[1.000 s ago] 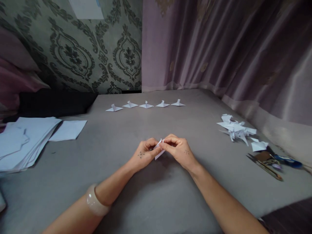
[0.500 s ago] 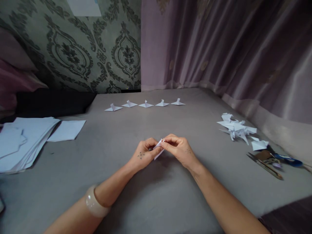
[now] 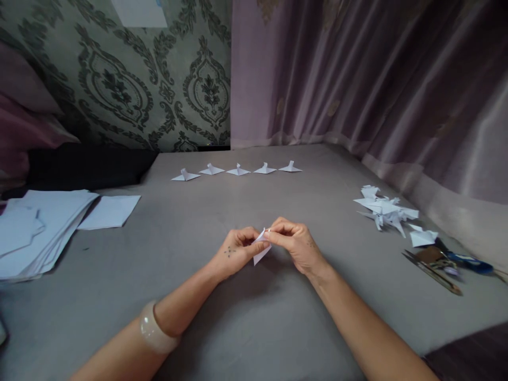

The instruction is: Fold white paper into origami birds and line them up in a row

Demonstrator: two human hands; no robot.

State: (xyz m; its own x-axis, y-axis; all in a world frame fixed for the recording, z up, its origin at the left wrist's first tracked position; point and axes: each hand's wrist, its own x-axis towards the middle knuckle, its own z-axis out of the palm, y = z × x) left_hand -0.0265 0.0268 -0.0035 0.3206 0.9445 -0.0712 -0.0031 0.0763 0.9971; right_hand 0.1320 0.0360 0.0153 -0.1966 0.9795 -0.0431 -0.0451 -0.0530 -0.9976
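Observation:
A small folded piece of white paper [image 3: 261, 255] is pinched between both hands above the middle of the grey surface. My left hand [image 3: 241, 247] grips it from the left, thumb laid across its face. On the other side my right hand [image 3: 292, 241] closes thumb and fingertips on its upper right edge. Part of the paper is hidden behind the fingers, and its lower corner points down. Beyond the hands stand several white folded-paper figures [image 3: 238, 170] in a row, with wide flat bases and small upright parts.
A heap of folded-paper pieces [image 3: 389, 209] lies at right, near the curtain [image 3: 301, 74]. Closer in are a pointed metal tool [image 3: 432, 272] and a blue-handled tool [image 3: 472, 262]. Stacked white sheets [image 3: 55, 222] lie at left, before a black cloth [image 3: 87, 165].
The folded paper has turned a little and shows more of its face below the left thumb. My right fingers have shifted slightly at its upper edge.

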